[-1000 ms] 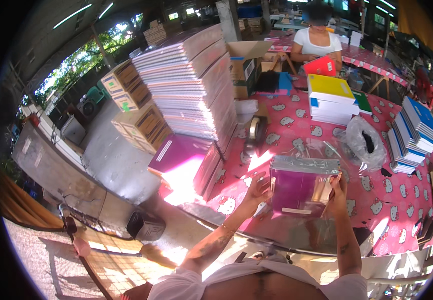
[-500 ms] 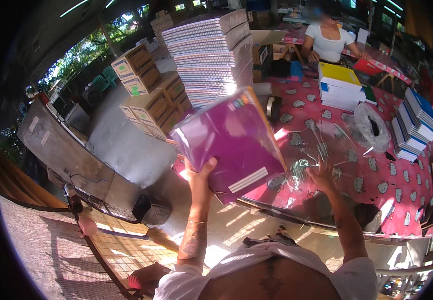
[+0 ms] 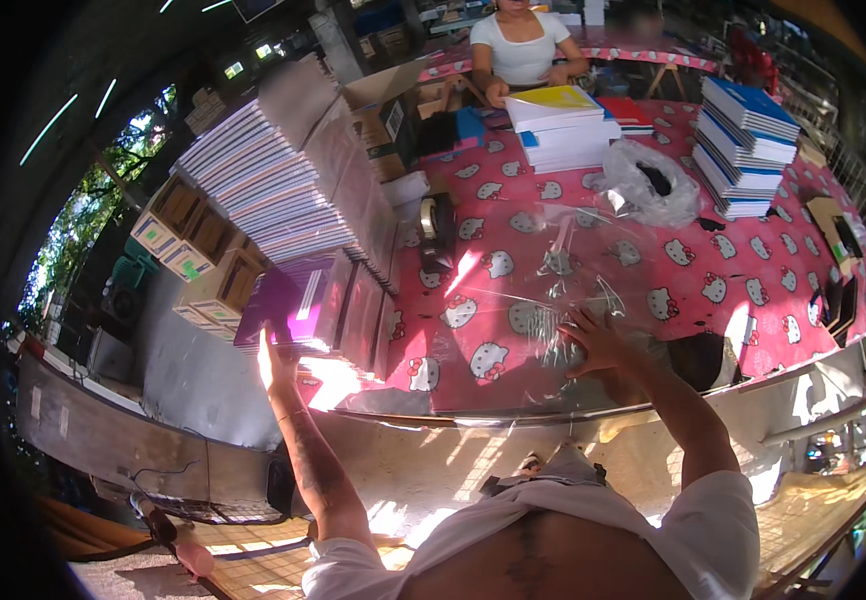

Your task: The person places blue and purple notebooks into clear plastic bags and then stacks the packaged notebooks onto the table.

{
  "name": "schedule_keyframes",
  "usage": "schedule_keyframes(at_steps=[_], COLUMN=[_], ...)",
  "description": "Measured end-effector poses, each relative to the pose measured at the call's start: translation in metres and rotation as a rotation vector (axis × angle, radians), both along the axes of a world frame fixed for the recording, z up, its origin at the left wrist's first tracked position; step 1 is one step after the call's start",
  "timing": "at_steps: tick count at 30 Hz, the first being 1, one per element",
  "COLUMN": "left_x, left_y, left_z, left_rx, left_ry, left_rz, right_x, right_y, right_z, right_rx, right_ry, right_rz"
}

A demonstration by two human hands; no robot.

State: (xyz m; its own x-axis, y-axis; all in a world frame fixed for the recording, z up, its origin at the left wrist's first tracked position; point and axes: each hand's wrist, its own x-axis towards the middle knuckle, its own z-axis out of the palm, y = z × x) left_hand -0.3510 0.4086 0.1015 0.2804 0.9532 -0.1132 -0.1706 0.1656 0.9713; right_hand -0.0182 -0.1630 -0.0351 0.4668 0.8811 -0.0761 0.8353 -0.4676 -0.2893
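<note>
My left hand (image 3: pixel 276 368) is at the near edge of a purple notebook (image 3: pixel 298 298) in a shiny clear cover. One finger or the thumb lies over that edge; the other fingers are hidden. The notebook rests on a low stack of wrapped notebooks (image 3: pixel 358 325), beside a much taller stack of spiral-bound notebooks (image 3: pixel 263 180). My right hand (image 3: pixel 601 345) is spread over clear plastic film (image 3: pixel 553 290) on the table, its fingers apart and touching the film.
The pink patterned table (image 3: pixel 713 290) holds a tape dispenser (image 3: pixel 436 228), a crumpled plastic bag (image 3: pixel 651 185), a pile topped in yellow (image 3: pixel 558 98), and a blue-covered pile (image 3: pixel 748 130). Cardboard boxes (image 3: pixel 215 270) stand left. A person (image 3: pixel 521 52) is across the table.
The purple notebook has gone from mid-air in my left hand to the low stack at left. My right hand stays over the plastic film. The view has turned to the right.
</note>
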Motion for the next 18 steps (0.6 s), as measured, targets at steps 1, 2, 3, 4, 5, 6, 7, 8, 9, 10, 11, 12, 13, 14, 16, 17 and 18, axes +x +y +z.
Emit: schedule_keyframes(at_steps=[1,2,3,4,5,6,7,8,9,10,11,12,13,14,16,17,18], left_x=[-0.025,0.019,0.053,0.101,0.137,0.150,0.158,0.170,0.196,0.214,0.227,0.236,0.242,0.247,0.255,0.244,0.260], left_y=[0.008,-0.026,-0.066,-0.130,-0.197,-0.231,-0.267,-0.290,-0.322,-0.352,-0.369,-0.378,-0.384,-0.381,-0.382,-0.372,-0.380], left_z=[0.006,-0.006,-0.004,0.009,0.037,0.037,0.027,0.007,-0.011,-0.034,-0.068,-0.102,-0.127,-0.144,-0.153,-0.149,-0.134], left_rx=[0.187,0.441,0.657,0.799,0.950,1.114,1.218,1.206,1.375,1.385,1.442,1.496,1.507,1.502,1.414,1.352,1.268], left_ry=[0.079,0.272,0.521,0.464,0.418,0.408,0.307,0.322,0.296,0.388,0.575,0.765,0.740,0.788,0.865,0.892,0.809], left_rz=[-0.040,0.120,0.359,0.412,0.488,0.339,0.021,-0.414,-0.620,-0.818,-0.841,-0.859,-0.886,-0.905,-0.972,-0.957,-0.959], right_x=[0.009,0.025,0.036,0.050,0.065,0.075,0.078,0.082,0.088,0.094,0.096,0.097,0.100,0.106,0.131,0.141,0.183], right_y=[0.010,-0.002,-0.015,-0.036,-0.051,-0.051,-0.044,-0.040,-0.041,-0.050,-0.050,-0.050,-0.061,-0.070,-0.105,-0.120,-0.171], right_z=[0.009,0.010,0.010,0.006,0.002,0.003,0.006,0.011,0.013,0.014,0.018,0.024,0.028,0.033,0.050,0.097,0.110], right_rx=[0.020,-0.064,-0.136,-0.157,-0.153,-0.138,-0.143,-0.136,-0.153,-0.176,-0.177,-0.158,-0.144,-0.143,0.331,0.476,0.709], right_ry=[0.006,0.021,0.040,0.038,0.029,0.019,0.015,0.017,0.051,0.088,0.091,0.097,0.104,0.102,0.081,0.084,-0.019], right_rz=[0.007,-0.010,-0.013,-0.076,-0.026,0.061,0.105,0.105,0.087,0.056,0.049,0.070,0.064,0.031,-0.129,-0.242,-0.419])
